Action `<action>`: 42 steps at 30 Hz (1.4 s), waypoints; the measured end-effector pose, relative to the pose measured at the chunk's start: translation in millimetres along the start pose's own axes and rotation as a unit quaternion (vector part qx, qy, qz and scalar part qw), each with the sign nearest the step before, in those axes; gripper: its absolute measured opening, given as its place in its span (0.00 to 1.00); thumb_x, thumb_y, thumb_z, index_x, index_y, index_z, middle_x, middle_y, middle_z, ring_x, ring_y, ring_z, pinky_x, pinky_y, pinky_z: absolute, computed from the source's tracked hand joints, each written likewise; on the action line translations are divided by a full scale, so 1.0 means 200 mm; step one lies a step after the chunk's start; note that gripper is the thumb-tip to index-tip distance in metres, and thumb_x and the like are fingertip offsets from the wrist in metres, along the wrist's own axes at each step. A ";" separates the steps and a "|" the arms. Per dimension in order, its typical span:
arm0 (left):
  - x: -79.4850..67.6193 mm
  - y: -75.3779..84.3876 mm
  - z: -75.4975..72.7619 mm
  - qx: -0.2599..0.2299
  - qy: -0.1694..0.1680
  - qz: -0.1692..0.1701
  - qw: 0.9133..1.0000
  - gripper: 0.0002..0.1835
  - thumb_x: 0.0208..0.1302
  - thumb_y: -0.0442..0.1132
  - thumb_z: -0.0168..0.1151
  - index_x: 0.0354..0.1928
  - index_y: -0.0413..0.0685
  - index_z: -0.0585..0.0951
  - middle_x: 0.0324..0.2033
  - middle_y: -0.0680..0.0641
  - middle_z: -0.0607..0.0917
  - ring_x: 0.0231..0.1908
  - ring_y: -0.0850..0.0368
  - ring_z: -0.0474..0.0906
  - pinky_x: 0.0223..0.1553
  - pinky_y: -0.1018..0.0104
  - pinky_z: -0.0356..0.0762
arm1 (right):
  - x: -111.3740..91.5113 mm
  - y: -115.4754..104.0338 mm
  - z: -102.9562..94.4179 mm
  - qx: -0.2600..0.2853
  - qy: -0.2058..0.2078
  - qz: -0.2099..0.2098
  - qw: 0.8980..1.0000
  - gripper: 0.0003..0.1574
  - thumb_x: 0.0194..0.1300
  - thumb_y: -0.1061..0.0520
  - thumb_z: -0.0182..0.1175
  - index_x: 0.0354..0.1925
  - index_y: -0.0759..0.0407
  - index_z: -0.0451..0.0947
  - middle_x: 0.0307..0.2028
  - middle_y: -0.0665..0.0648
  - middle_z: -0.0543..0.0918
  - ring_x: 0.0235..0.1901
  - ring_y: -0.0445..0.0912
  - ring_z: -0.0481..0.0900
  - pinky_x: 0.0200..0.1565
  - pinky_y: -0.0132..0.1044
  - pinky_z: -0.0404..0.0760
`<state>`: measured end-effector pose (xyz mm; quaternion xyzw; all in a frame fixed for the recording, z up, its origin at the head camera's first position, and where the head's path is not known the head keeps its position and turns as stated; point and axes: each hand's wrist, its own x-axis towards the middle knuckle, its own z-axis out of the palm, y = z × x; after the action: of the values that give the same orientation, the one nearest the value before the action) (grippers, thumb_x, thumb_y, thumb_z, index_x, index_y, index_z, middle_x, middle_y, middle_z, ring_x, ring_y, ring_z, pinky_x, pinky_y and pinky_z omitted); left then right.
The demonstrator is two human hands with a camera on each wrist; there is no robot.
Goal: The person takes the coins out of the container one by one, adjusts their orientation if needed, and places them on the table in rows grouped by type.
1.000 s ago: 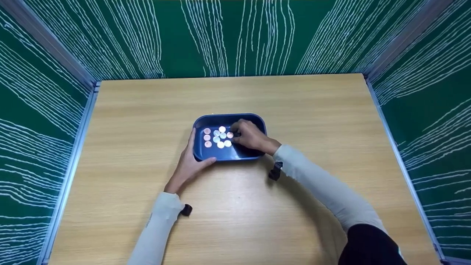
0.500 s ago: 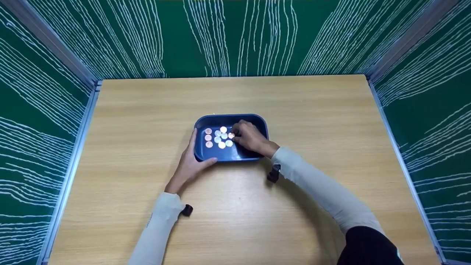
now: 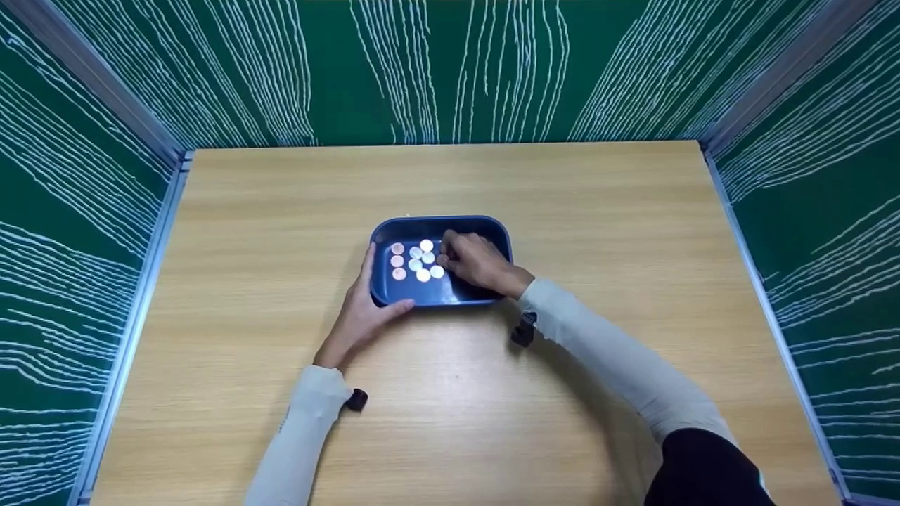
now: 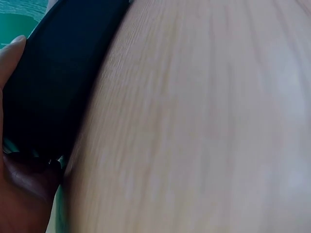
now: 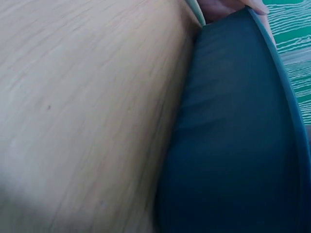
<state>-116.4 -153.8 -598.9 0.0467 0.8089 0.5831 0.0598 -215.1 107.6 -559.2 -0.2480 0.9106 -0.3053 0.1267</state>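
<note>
A dark blue rectangular tray (image 3: pixel 460 303) sits on the wooden table. On its floor lie a column of three copper-coloured coins (image 3: pixel 398 261) at the left and, beside them, a cluster of several silvery coins (image 3: pixel 422 275). My left hand (image 3: pixel 358 309) grips the tray's near left corner, thumb along the front wall, fingers along the left side. Inside the tray my right hand (image 3: pixel 479 261) has curled fingers, pinching a copper coin at the cluster's right edge, mostly hidden by the fingertips. The left wrist view shows the thumb against the tray's outer wall (image 4: pixel 53 77).
The wooden table (image 3: pixel 450 393) extends on all sides of the tray. Green panels (image 3: pixel 351 77) with white wavy lines stand at the back, left and right. In the right wrist view, the tray's front wall (image 5: pixel 233 131) fills the right half.
The right fingertips have closed over the copper coin that showed beside them before. The left hand, the tray and the other coins hold their places.
</note>
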 end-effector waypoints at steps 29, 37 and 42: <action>0.00 0.00 -0.01 0.008 0.002 -0.002 1.000 0.68 0.63 0.50 0.84 0.91 0.62 0.42 0.88 0.44 0.52 0.84 0.42 0.54 0.83 0.41 0.54 | -0.29 -0.04 -0.20 0.151 0.075 -0.028 0.985 0.05 0.75 0.66 0.69 0.48 0.66 0.86 0.39 0.57 0.90 0.37 0.47 0.85 0.40 0.36 0.84; -0.02 0.00 -0.01 0.014 0.000 -0.015 1.000 0.68 0.65 0.50 0.82 0.91 0.67 0.40 0.89 0.46 0.49 0.85 0.42 0.53 0.83 0.39 0.54 | -0.38 0.01 -0.22 0.165 0.096 -0.017 0.981 0.06 0.74 0.66 0.70 0.47 0.67 0.86 0.38 0.59 0.90 0.34 0.49 0.85 0.37 0.32 0.83; -0.01 0.00 -0.01 0.010 -0.004 -0.010 1.000 0.68 0.65 0.51 0.82 0.91 0.67 0.40 0.89 0.47 0.49 0.85 0.42 0.54 0.83 0.40 0.56 | -0.43 0.07 -0.23 0.172 0.124 -0.003 0.977 0.05 0.73 0.67 0.70 0.46 0.68 0.86 0.36 0.60 0.89 0.34 0.47 0.84 0.37 0.30 0.80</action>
<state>-113.9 -155.8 -598.5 0.0415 0.8150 0.5739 0.0684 -164.7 186.0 -524.3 -0.1852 0.8524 -0.4861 0.0527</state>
